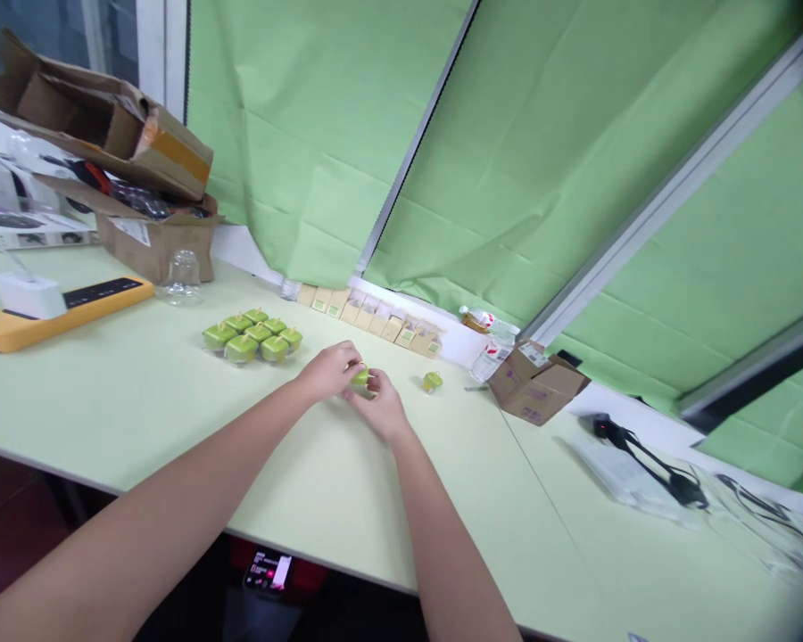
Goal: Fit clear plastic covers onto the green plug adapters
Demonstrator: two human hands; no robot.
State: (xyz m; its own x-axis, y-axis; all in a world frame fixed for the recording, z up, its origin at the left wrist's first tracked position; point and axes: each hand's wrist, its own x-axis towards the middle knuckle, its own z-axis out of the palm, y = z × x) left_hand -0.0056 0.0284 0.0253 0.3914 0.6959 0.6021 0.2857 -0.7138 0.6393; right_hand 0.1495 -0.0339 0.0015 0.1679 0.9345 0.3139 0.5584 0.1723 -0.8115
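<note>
Forearms (204,477), fingers (351,358) curled round green container (360,378)

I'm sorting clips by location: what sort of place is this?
Probably a workroom or office: a long pale table, opened cardboard boxes and a row of small cartons along its back.

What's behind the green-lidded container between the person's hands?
Farther back stands a row of small tan boxes. The left hand and right hand, around the green-lidded container, hide part of the tabletop next to it.
</note>
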